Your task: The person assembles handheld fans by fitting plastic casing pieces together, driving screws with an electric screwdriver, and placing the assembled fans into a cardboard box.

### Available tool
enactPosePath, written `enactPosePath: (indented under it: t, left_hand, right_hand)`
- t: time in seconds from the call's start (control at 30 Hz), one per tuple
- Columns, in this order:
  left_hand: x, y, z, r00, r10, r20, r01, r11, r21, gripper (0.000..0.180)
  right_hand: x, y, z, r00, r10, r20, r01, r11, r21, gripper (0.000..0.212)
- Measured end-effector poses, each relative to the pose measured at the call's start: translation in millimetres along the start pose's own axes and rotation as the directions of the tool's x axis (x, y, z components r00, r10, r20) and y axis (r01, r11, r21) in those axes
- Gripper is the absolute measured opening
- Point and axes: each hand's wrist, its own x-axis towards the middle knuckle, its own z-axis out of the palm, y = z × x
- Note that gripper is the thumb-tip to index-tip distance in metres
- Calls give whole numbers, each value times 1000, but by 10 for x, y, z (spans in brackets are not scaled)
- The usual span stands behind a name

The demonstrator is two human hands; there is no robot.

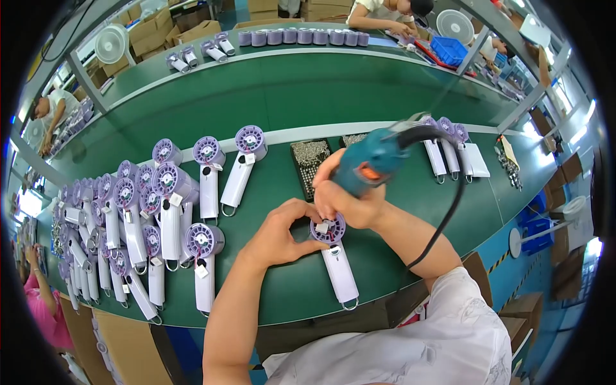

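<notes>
A purple and white unit shaped like a hair dryer [340, 274] lies on the green table in front of me, its loop end toward me. My left hand [279, 234] curls thumb and fingers around its round, spoked purple head. In my right hand [350, 202] is a teal electric power screwdriver [372, 159], tilted down over that head. Its tip is hidden behind my fingers. A small white connector and thin wires show inside the head. Just beyond my hands sits a black tray of small metal screws [310, 153].
Many similar purple and white units [170, 218] crowd the table's left side. Several more [443, 154] lie at the right, near a small metal pile [507, 163]. A black cable [457, 208] loops past my right arm. Co-workers sit beyond a second green bench [269, 80] holding purple cylinders.
</notes>
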Motion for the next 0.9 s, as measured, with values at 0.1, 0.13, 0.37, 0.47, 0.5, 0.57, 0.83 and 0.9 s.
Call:
enactPosePath:
  t: [0.1, 0.13, 0.37, 0.47, 0.5, 0.57, 0.83, 0.9]
  left_hand:
    - [53, -120, 45, 996, 84, -37, -86, 996, -31, 43]
    - [63, -86, 25, 995, 97, -14, -97, 995, -8, 43]
    - [97, -24, 14, 998, 66, -21, -67, 998, -11, 44]
    - [85, -15, 26, 999, 47, -16, -47, 999, -13, 44]
    - [80, -12, 30, 999, 41, -19, -42, 999, -13, 44]
    - [65, -26, 25, 1000, 15, 4, -15, 1000, -20, 44]
    - [76, -35, 21, 999, 42, 6, -42, 999, -4, 44]
    - [78, -39, 26, 999, 48, -1, -48, 999, -7, 44]
  right_hand:
    - [168, -89, -157, 970, -234, -65, 239, 968, 78, 14]
    - [253, -175, -199, 961, -257, -104, 267, 958, 102, 16]
    - [450, 117, -406, 915, -146, -376, 197, 975, 100, 17]
    - [409, 302, -355, 902, -116, -416, 116, 993, -24, 13]
    - [402, 340, -360, 908, -114, -404, 107, 993, -40, 15]
    - [374, 412, -379, 918, -81, -389, 66, 997, -51, 16]
    - [341, 496, -280, 942, -48, -331, 42, 999, -26, 20]
    - [333, 505, -285, 945, -54, -324, 43, 998, -40, 20]
